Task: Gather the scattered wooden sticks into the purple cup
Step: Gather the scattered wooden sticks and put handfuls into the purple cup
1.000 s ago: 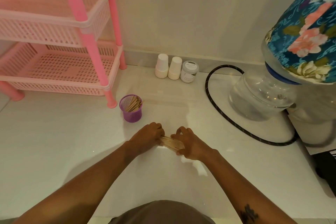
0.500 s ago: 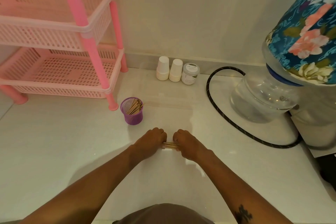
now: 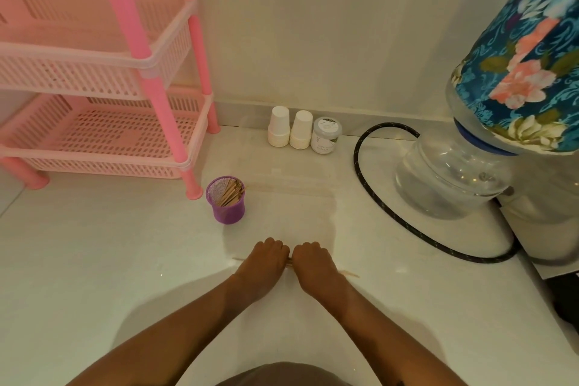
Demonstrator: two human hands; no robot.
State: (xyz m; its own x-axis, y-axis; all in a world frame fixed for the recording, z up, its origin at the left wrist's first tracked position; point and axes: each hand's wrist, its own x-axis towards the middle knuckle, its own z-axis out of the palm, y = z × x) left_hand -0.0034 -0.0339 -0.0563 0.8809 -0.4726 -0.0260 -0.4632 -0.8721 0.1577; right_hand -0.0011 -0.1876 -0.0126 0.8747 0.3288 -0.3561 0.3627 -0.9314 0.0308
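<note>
Down on the white floor (image 3: 94,260), the person's left hand (image 3: 264,263) and right hand (image 3: 316,266) sit knuckle to knuckle, fingers curled down over a small bundle of wooden sticks (image 3: 347,274) lying flat; thin ends poke out on either side of the fists. The purple cup (image 3: 226,200) stands farther off, near the foot of the pink rack (image 3: 163,97), already holding a leaning cluster of sticks. Two white paper cups (image 3: 289,130) stand by the wall.
</note>
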